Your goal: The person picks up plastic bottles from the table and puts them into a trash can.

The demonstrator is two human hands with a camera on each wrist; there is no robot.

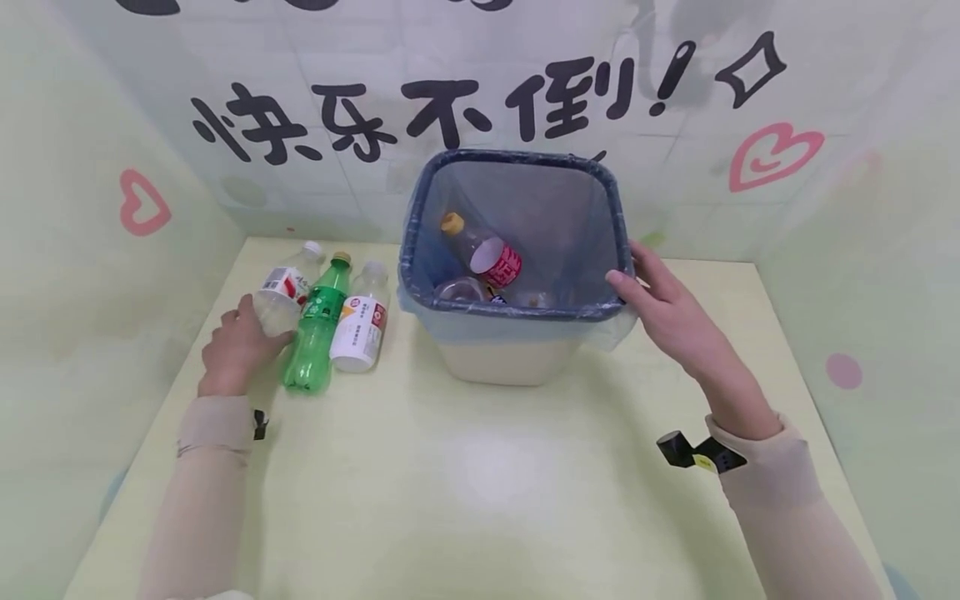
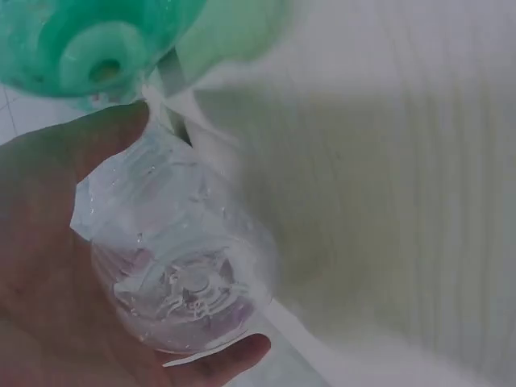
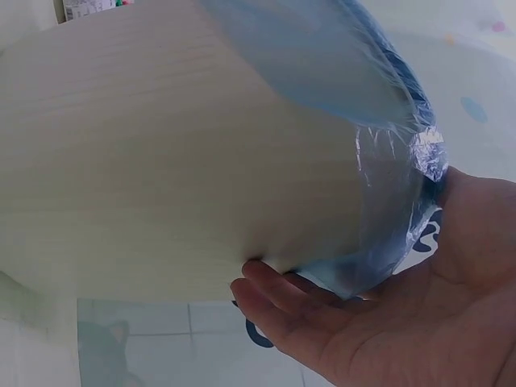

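At the left of the table, my left hand holds a clear plastic bottle with a white cap. In the left wrist view, its ribbed base lies between thumb and fingers. Right beside it is a green plastic bottle, then a bottle with a white label. My right hand grips the right rim of a trash bin, thumb over the edge and fingers outside. A blue liner bag covers the rim. Inside lies a bottle with a red label, among other partly hidden empties.
The pale table is bounded by a printed back wall and side walls at left and right. The bin stands at the back centre, close to the back wall. Each wrist carries a small black camera.
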